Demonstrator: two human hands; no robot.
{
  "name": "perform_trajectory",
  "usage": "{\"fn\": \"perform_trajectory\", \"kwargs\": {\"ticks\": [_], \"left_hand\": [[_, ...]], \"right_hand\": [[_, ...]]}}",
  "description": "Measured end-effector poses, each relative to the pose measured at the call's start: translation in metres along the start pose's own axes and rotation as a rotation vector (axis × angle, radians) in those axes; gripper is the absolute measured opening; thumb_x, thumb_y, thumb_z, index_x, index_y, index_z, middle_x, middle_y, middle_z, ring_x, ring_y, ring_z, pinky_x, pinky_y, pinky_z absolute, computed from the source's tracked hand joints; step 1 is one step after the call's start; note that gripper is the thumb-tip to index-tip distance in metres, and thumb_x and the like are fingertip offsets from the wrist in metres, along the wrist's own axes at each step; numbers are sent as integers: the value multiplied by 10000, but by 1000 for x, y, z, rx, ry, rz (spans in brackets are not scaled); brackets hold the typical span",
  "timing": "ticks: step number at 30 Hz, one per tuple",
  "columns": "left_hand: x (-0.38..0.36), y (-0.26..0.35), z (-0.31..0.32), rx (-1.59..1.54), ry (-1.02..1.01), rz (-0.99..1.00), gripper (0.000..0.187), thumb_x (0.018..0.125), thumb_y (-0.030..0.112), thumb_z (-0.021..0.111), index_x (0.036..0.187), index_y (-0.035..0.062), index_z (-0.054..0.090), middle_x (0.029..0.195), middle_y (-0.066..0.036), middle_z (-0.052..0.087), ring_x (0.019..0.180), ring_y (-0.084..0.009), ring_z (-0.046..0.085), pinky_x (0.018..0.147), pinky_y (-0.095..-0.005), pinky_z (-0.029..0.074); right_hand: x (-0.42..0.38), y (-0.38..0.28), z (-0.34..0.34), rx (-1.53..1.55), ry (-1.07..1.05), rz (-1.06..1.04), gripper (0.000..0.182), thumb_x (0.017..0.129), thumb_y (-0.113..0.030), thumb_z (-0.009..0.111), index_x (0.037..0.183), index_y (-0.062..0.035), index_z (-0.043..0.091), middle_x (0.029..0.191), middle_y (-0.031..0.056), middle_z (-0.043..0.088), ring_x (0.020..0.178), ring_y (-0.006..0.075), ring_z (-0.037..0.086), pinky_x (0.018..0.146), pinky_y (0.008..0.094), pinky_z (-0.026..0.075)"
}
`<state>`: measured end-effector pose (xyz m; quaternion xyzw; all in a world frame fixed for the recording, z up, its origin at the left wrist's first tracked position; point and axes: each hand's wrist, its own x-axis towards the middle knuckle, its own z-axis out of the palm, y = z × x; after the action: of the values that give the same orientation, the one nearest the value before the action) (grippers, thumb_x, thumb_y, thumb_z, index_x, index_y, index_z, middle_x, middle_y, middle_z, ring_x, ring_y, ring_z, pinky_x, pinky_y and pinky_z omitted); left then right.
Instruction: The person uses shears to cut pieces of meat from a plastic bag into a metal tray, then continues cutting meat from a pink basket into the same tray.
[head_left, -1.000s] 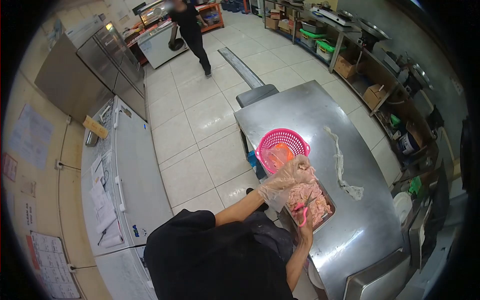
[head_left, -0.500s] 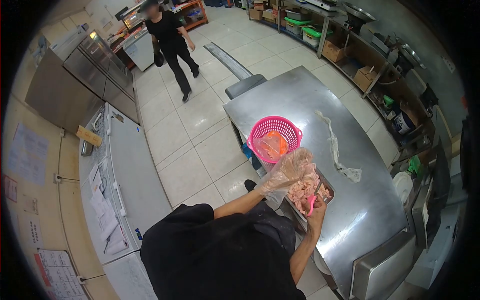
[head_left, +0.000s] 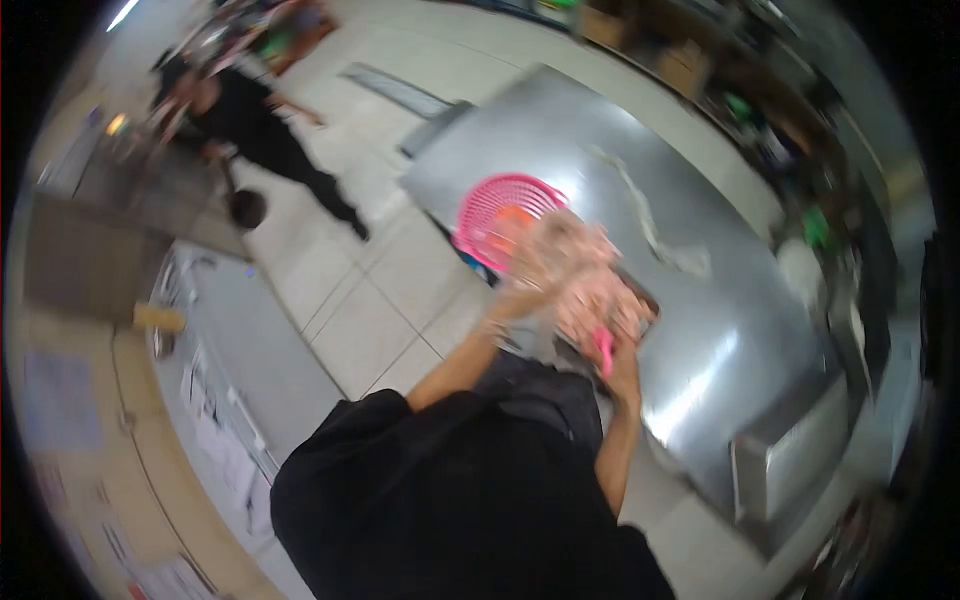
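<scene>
My left hand point(head_left: 548, 252), in a clear plastic glove, is at the pale pink raw chicken point(head_left: 580, 310) and appears closed on a piece of it; motion blur smears its fingers. The chicken fills a metal tray point(head_left: 648, 294) at the table edge. My bare right hand point(head_left: 624, 362) is wrapped round pink-handled scissors point(head_left: 604, 350) at the tray's near side, their blades hard to make out. Just beyond my left hand stands a pink perforated basket point(head_left: 485, 205) with something orange and a clear bag inside.
A crumpled strip of clear plastic point(head_left: 650, 225) lies on the steel table point(head_left: 540, 120). A metal pan point(head_left: 790, 455) sits at its near right corner. A white chest freezer point(head_left: 260, 330) is at left. A person in black point(head_left: 250, 120) stands beyond it, a dark round pan point(head_left: 247, 208) beside them.
My view has turned, so the table and basket sit further left and higher. The left hand is more blurred but remains at the chicken. The other person is nearer the steel refrigerator.
</scene>
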<state>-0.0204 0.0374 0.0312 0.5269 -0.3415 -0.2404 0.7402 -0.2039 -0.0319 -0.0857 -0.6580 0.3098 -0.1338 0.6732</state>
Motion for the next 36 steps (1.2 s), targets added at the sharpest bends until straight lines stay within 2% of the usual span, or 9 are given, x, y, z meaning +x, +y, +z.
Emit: {"fn": "perform_trajectory", "kwargs": {"ticks": [10, 13, 18, 25, 29, 31, 34, 35, 36], "left_hand": [[1, -13, 8, -86, -34, -139, 132, 863, 47, 612, 968, 14, 538, 792, -54, 613, 713, -130, 617, 576, -238, 520], [-8, -60, -16, 409, -44, 140, 81, 876, 59, 595, 938, 19, 564, 799, -43, 617, 726, -131, 611, 600, -248, 502], [-8, -47, -3, 970, -285, 85, 222, 871, 220, 598, 974, 25, 616, 874, -139, 656, 797, -235, 640, 724, -341, 506], [28, -85, 23, 618, -378, 168, 135, 843, 140, 593, 900, 18, 587, 754, -128, 604, 722, -211, 604, 649, -334, 482], [1, -43, 37, 768, -485, 19, 184, 845, 176, 568, 917, 10, 604, 783, -180, 609, 757, -249, 623, 682, -344, 488], [7, -103, 15, 838, -398, 40, 200, 829, 171, 570, 936, 3, 588, 786, -159, 593, 759, -261, 598, 697, -366, 470], [17, -87, 25, 570, -434, 127, 288, 830, 251, 640, 936, 2, 541, 832, -120, 552, 807, -243, 547, 730, -346, 445], [21, -85, 30, 506, -465, 108, 301, 828, 255, 659, 936, 2, 535, 829, -108, 548, 806, -219, 538, 737, -346, 440], [25, -77, 34, 465, -481, 88, 287, 818, 221, 668, 938, 0, 530, 820, -98, 539, 789, -214, 529, 731, -346, 440]], "right_hand": [[-4, -31, 1, 320, -124, -42, 379, 657, -163, 840, 827, -66, 516, 749, 8, 574, 702, 89, 550, 643, 235, 459], [-26, -38, 3, 324, -186, 132, 271, 725, -99, 763, 866, -46, 538, 789, 33, 594, 718, 119, 565, 679, 258, 477], [12, 19, 19, 253, 70, -167, 184, 836, -153, 677, 890, -15, 568, 826, 18, 593, 743, 106, 537, 683, 264, 463], [34, 71, -1, 278, 166, -321, 265, 728, -189, 792, 705, -40, 573, 618, -30, 535, 609, 63, 478, 556, 252, 406], [8, 46, -19, 135, 285, -183, 195, 747, -70, 744, 834, -64, 570, 794, -29, 606, 714, 51, 526, 603, 221, 429], [-13, 32, -32, 214, 310, -108, 231, 727, -92, 769, 871, -61, 590, 752, -57, 559, 700, 43, 497, 636, 220, 434], [-21, 54, -33, 260, 363, -183, 584, 742, -96, 757, 1271, -66, 510, 845, -32, 604, 743, 58, 521, 658, 249, 461], [-41, 10, -35, 230, 412, 33, 566, 749, -105, 753, 1260, -58, 513, 859, -16, 622, 749, 65, 532, 665, 254, 466], [-34, 43, -23, 198, 485, -94, 510, 756, -128, 752, 1208, -32, 537, 777, -23, 595, 709, 67, 526, 625, 242, 447]]}}
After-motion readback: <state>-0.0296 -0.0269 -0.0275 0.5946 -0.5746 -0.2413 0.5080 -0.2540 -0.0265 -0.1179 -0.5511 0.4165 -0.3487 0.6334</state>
